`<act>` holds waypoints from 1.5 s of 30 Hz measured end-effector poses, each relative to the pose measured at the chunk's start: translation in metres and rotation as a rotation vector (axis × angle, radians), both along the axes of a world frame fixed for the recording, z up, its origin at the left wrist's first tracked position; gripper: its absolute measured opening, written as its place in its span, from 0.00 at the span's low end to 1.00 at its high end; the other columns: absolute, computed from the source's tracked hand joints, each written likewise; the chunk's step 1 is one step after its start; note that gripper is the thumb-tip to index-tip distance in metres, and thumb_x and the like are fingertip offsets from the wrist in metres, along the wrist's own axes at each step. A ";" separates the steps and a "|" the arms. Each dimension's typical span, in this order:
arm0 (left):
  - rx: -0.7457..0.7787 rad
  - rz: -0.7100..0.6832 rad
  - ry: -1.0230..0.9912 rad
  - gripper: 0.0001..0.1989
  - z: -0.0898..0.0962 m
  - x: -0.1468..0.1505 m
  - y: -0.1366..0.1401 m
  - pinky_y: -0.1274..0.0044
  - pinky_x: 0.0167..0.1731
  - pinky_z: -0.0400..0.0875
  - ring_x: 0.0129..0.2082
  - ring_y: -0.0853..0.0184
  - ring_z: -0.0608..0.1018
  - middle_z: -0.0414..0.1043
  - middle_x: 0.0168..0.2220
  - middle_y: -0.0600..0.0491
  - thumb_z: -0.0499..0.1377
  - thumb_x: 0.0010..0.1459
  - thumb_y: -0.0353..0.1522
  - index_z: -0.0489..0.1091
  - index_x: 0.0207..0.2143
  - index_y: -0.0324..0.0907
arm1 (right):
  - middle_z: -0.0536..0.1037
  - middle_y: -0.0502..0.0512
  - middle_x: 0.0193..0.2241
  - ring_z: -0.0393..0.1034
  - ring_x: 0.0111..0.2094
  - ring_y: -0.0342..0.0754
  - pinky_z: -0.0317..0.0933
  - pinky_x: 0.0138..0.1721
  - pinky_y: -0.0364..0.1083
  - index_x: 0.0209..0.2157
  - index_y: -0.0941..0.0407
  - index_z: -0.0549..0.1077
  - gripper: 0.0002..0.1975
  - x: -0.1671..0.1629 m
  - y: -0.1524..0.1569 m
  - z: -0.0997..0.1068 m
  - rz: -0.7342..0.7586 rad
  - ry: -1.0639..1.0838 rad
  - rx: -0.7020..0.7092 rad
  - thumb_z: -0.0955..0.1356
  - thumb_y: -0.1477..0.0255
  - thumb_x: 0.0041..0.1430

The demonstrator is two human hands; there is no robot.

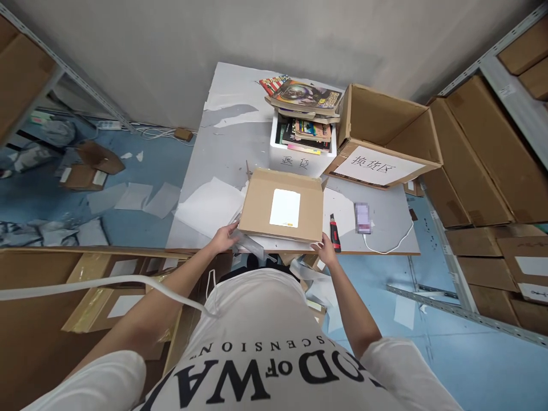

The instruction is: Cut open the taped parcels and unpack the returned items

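Note:
A flat cardboard box with a white label on its top lies at the front edge of the table, its far end flaps sticking out. My left hand is closed at the near left corner of the box, with the fingertips partly hidden. At the near right corner, my right hand grips the box's lower edge. Just right of the box is a red and black box cutter. White paper sheets lie on the left and partly under the box.
Behind the box stands a white bin piled with books and magazines. A large open carton is beside it. A phone with a white cable lies at the right. Shelves of cartons flank the table.

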State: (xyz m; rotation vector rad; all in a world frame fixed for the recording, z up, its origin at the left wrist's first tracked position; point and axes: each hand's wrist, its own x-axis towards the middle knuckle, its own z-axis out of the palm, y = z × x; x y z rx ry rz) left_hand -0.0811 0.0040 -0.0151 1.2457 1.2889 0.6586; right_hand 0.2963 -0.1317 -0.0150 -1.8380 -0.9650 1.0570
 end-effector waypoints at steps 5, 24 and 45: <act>0.015 -0.103 0.038 0.32 -0.009 0.011 -0.005 0.67 0.50 0.67 0.46 0.55 0.76 0.77 0.43 0.44 0.64 0.37 0.51 0.75 0.40 0.36 | 0.74 0.61 0.47 0.69 0.49 0.52 0.61 0.54 0.54 0.48 0.55 0.64 0.23 -0.020 0.004 -0.008 -0.020 0.115 0.076 0.69 0.67 0.48; 0.335 -0.025 0.169 0.27 0.111 0.023 0.002 0.75 0.39 0.71 0.41 0.60 0.78 0.78 0.43 0.48 0.57 0.54 0.47 0.72 0.50 0.38 | 0.76 0.57 0.34 0.68 0.35 0.53 0.59 0.36 0.48 0.36 0.53 0.64 0.22 -0.002 0.039 0.130 0.093 -0.473 -0.033 0.53 0.50 0.61; 0.198 -0.080 0.720 0.24 0.101 0.056 0.077 0.74 0.30 0.62 0.33 0.59 0.75 0.76 0.29 0.48 0.51 0.56 0.49 0.76 0.32 0.41 | 0.75 0.69 0.47 0.68 0.49 0.60 0.59 0.47 0.54 0.47 0.59 0.69 0.29 -0.002 0.128 0.106 0.153 -0.666 -0.396 0.49 0.55 0.65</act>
